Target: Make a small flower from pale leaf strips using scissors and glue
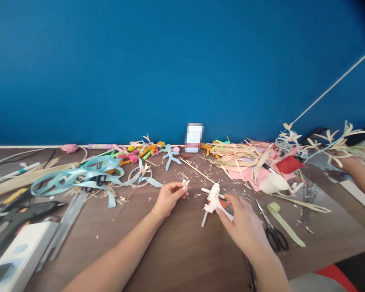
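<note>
My left hand (169, 199) pinches a small cream-coloured flower (185, 185) between thumb and fingertips, just above the table. To its right, a white glue gun (213, 198) with an orange trigger points its nozzle away from me, its glue stick sticking out at the back. My right hand (241, 217) has thumb and fingers around the glue gun's handle; part of the grip is hidden behind the fingers. Black-handled scissors (275, 235) lie on the table just right of that hand, beside a curled pale green strip (287, 225).
Light blue ribbon (79, 174), a black glue gun (21, 217), clear glue sticks (63, 227) and a white power strip (27, 259) lie at left. Dried strips (243, 158) and a white cup (273, 183) are at right. Another person's hand (349, 162) holds strip flowers at far right.
</note>
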The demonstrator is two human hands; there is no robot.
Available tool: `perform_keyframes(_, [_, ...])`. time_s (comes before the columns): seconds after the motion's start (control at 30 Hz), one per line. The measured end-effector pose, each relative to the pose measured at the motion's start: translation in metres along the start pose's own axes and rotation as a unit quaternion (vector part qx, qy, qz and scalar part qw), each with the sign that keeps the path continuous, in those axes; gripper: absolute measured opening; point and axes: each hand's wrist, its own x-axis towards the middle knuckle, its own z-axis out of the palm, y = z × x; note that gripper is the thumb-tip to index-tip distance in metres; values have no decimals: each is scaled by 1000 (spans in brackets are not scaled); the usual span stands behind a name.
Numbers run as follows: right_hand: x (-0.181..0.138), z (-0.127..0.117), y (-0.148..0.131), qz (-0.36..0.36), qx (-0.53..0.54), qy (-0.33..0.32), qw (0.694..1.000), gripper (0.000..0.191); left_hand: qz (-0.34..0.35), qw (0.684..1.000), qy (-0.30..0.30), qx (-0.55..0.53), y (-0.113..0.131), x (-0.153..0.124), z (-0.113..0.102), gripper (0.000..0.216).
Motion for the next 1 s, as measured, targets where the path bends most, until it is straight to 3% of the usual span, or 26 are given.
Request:
perform_keyframes(0.1, [-5, 20, 23, 3, -79, -40, 996, 38, -4, 1000, -3, 0, -2, 1, -1, 20])
perform_keyframes(0.23, [-8, 46, 31, -16, -73, -41, 996, 42, 1, 1000, -16, -4, -3, 1, -2, 19])
perform_keyframes(0.37, [-8, 45, 37, -12, -30, -31, 999, 35, -2, 1000, -12, -18, -1, -1, -1, 21])
perform_keyframes(0.5, [-7, 26, 44, 35, 130, -18, 991, 35, -3, 999, -20, -41, 2, -2, 1, 22])
perform_keyframes(0.67, [-7, 11, 36, 137, 367, 41, 919, 38, -6, 997, -40, -61, 1, -2, 2, 19])
perform_keyframes(0.8, [-11, 8, 28, 90, 498, -42, 862, 42, -6, 998, -41, -56, 2, -2, 2, 19])
perform_keyframes(0.9, [-13, 8, 26, 65, 464, -115, 876, 39, -1, 998, -45, -38, 3, -2, 3, 21])
perform_keyframes(1.0, [-12, 13, 24, 66, 419, -130, 896, 40, 2, 998, -50, -28, 2, -2, 3, 21])
